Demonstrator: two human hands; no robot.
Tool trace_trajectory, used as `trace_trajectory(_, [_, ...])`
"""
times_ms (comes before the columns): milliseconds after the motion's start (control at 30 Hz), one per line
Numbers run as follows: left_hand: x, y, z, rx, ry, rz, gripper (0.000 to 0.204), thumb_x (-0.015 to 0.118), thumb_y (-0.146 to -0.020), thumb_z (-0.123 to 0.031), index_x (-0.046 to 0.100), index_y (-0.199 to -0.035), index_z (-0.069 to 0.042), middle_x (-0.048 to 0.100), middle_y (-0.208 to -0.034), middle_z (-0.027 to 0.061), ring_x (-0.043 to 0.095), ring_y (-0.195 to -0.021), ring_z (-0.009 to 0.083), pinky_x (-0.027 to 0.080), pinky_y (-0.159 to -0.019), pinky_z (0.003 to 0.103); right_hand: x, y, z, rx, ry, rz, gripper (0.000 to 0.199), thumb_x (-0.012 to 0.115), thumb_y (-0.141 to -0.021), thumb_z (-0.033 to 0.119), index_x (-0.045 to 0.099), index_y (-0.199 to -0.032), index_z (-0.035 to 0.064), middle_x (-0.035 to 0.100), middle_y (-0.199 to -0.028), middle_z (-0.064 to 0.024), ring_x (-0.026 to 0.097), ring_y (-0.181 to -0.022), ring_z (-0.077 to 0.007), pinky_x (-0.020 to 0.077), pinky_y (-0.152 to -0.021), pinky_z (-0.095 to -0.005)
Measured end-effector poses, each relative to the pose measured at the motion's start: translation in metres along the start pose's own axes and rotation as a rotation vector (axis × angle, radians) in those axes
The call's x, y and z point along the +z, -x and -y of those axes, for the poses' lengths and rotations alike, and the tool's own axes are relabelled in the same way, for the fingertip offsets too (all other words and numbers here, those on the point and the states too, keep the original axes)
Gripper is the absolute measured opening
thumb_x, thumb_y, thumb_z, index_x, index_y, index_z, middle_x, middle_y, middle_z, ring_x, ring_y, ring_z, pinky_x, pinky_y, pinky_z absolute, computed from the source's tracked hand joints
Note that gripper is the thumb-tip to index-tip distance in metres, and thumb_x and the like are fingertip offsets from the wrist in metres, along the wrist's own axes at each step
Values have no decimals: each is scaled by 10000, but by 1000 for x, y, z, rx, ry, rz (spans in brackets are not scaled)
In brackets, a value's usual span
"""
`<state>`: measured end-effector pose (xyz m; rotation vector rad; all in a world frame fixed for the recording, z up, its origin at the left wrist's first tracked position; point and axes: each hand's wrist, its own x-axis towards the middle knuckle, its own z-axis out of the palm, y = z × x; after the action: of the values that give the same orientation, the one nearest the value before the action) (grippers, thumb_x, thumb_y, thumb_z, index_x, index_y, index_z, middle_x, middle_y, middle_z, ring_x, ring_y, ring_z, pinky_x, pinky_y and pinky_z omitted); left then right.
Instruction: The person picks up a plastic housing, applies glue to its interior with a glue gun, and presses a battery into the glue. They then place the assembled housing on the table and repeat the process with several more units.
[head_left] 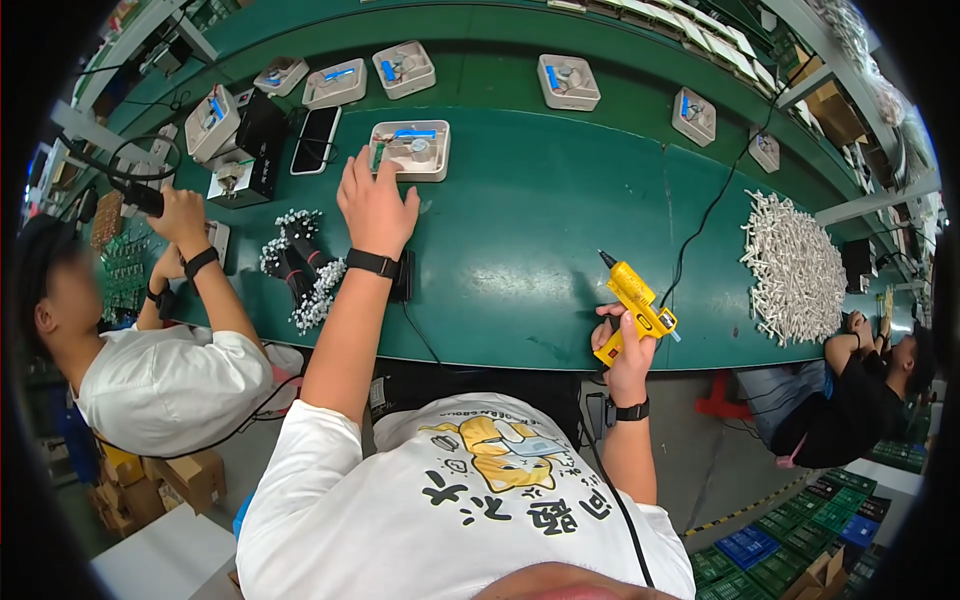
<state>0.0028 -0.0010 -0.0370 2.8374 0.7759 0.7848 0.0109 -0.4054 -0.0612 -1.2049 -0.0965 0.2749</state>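
A yellow hot-glue gun (634,303) is gripped in the right hand (627,352) near the front edge of a green conveyor belt (520,230), its dark nozzle tilted up and away from the person and a black cord trailing from it across the belt. The gun's body is bright yellow, with the fingers wrapped closed around its handle. The left hand (375,205) is stretched forward with fingers spread, its fingertips laid on the near edge of a shallow white plastic housing (411,149) that sits well apart from the gun; nothing is clasped in it. Inside the open, square-cornered housing a blue part and a round metallic piece are seen. Further white housings (568,81) of the same kind are lined along the far side of the belt. A black smartphone (316,139) lies just left of the housing, and bundles of white-tipped black wires (300,265) are heaped beside the left forearm. A large pile of white sticks (795,265) is spread at the right. A co-worker in a white shirt (165,385) is seated at the left.
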Motion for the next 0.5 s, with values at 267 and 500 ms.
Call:
trace_trajectory(267, [-50,32,-19,327,464,181,198,878,-789,-141,738,-913,-76,518,-1577,172,392,-1520,471,386,-1186,601,-3,4,2,-29,37,1,227,551,-1119,210,612,-1167,-4,695,-1133,-214,567,-644,-155,500,-575,-331])
trace_trajectory(500, [-98,93,-35,477,688,465,173,853,-830,-155,701,-840,-75,639,-1462,146,585,-1363,420,483,-1079,545,3,1,3,-18,59,9,230,558,-1111,207,618,-1168,-8,698,-1131,-214,572,-650,-156,508,-590,-332])
